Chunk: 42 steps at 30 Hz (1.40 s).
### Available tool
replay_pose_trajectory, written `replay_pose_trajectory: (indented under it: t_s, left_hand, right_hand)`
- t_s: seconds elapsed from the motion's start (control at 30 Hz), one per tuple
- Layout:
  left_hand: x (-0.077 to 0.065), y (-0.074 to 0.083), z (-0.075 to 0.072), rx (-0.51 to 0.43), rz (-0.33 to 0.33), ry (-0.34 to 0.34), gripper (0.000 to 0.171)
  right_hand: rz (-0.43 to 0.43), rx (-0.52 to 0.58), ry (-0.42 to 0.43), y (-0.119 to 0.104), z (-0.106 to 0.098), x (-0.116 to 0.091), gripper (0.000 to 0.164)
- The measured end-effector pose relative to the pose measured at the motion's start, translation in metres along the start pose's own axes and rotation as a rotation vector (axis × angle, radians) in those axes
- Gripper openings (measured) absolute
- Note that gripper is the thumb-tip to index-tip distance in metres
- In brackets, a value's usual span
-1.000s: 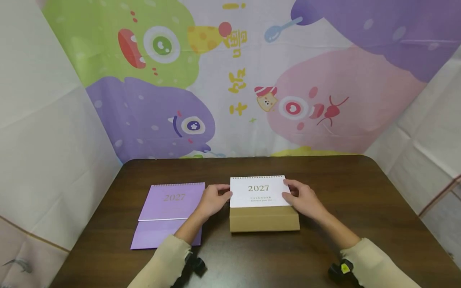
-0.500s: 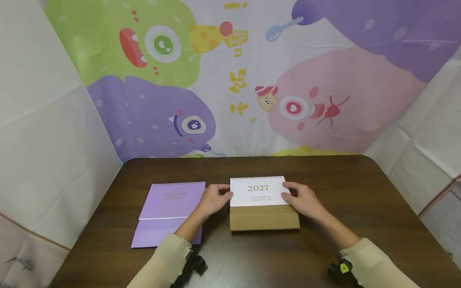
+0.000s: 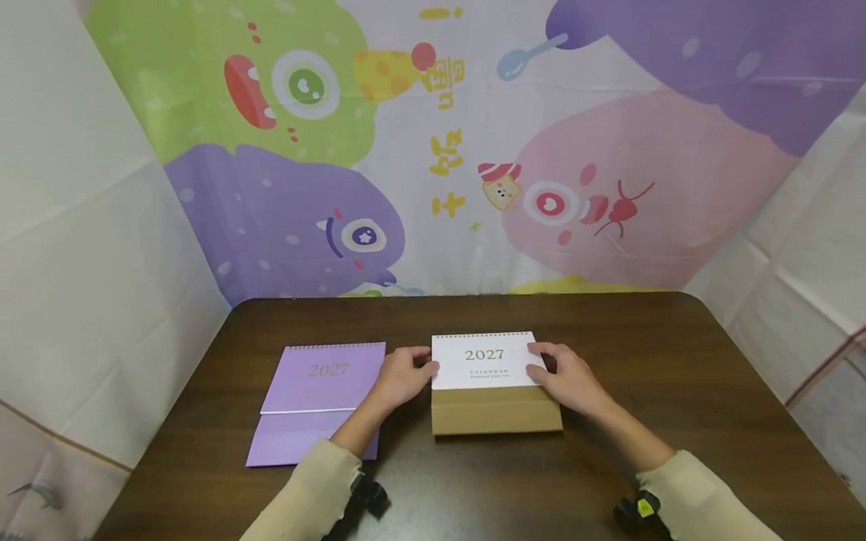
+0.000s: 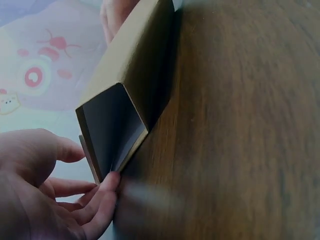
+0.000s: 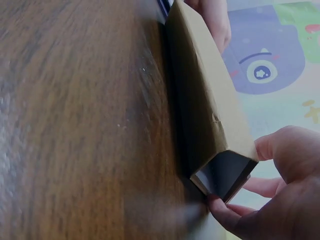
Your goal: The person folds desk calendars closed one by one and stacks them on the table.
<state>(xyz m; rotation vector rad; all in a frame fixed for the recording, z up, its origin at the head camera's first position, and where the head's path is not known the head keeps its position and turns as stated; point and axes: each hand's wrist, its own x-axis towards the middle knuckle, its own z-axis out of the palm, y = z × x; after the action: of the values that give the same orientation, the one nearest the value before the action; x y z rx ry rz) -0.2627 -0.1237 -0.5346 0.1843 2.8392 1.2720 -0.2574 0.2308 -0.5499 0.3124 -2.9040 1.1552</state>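
A desk calendar (image 3: 484,361) with a white "2027" cover and a brown cardboard stand sits propped up on the table, spiral binding along its top. My left hand (image 3: 404,376) holds its left edge, thumb at the front. In the left wrist view, fingers reach the lower corner of the stand's hollow end (image 4: 112,127). On the opposite side my right hand (image 3: 571,378) grips the right edge between thumb and fingers. The right wrist view shows a fingertip touching the bottom corner of the stand (image 5: 215,105) there.
A purple "2027" desk calendar (image 3: 311,383) stands left of the white one, partly covered by my left forearm. The dark wooden table (image 3: 473,488) backs onto a cartoon-printed cloth (image 3: 467,248). White cloth (image 3: 88,210) hangs at both sides.
My right hand has shifted slightly left at the white calendar's edge. The left hand stays practically in place, and the purple calendar is where it was.
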Motion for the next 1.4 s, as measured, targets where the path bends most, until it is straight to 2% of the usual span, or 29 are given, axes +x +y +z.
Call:
replay_pose_trajectory:
  t_s: [0.1,0.17,0.23,0.3,0.4,0.47,0.57,0.7,0.8,0.97,1.17,1.4]
  left_hand:
    - [0.008,-0.008,0.006,0.015,0.01,0.026,0.049]
    - [0.013,-0.011,0.008,0.015,0.018,0.046,0.05]
    - [0.016,-0.011,0.009,0.024,0.035,0.068,0.051]
    - [0.018,-0.009,0.008,0.063,0.083,0.075,0.041]
    - [0.013,0.0,0.008,0.134,0.142,0.103,0.043]
    - [0.007,0.008,0.007,0.189,0.181,0.115,0.045]
    - [-0.013,0.037,-0.003,0.194,0.195,0.115,0.058]
    - [-0.039,0.077,-0.018,0.203,0.2,0.083,0.062]
    - [-0.045,0.087,-0.018,0.272,0.194,0.063,0.065]
    - [-0.048,0.092,-0.013,0.36,0.187,0.005,0.075]
    - [-0.05,0.093,-0.006,0.407,0.154,-0.098,0.083]
    - [-0.052,0.089,-0.001,0.493,0.162,-0.215,0.088]
  right_hand:
    - [-0.034,-0.018,0.037,0.008,0.004,0.003,0.053]
    - [-0.058,-0.001,0.048,0.003,0.002,0.002,0.054]
    - [-0.089,0.013,0.099,-0.001,0.001,0.001,0.051]
    - [-0.112,0.035,0.104,-0.012,-0.005,-0.003,0.052]
    - [-0.141,0.025,0.15,-0.029,-0.009,-0.008,0.048]
    - [-0.137,0.021,0.124,-0.05,-0.018,-0.017,0.049]
    - [-0.134,0.006,0.113,-0.078,-0.029,-0.029,0.05]
    - [-0.117,-0.033,0.078,-0.101,-0.036,-0.039,0.052]
    - [-0.118,-0.067,0.066,-0.106,-0.034,-0.041,0.053]
    - [-0.155,-0.108,0.048,-0.109,-0.029,-0.042,0.061]
    - [-0.208,-0.168,0.036,-0.11,-0.023,-0.041,0.064]
    - [-0.154,-0.313,-0.115,-0.106,-0.016,-0.041,0.072]
